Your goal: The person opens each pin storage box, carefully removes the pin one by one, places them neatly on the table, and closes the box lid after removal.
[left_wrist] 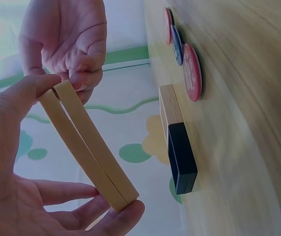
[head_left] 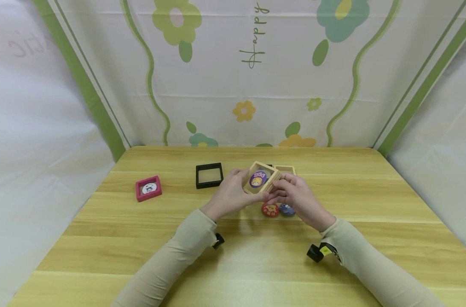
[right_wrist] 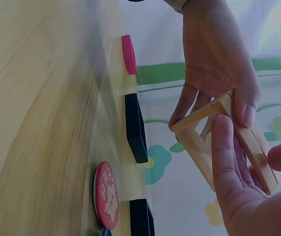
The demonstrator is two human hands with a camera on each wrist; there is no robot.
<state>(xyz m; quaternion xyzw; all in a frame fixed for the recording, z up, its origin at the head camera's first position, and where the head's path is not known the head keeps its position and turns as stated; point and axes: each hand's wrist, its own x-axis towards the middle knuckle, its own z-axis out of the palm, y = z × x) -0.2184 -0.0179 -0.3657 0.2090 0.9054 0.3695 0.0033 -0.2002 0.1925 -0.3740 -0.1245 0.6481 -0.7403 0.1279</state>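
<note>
We see the left hand gripping the wooden frame in a wide span, thumb at one end and fingers at the other. The right hand pinches the frame's side more narrowly between thumb and fingers. We find the frame tilted and held above the table, its two halves slightly parted at the left thumb's end, with a purple badge showing inside.
</note>
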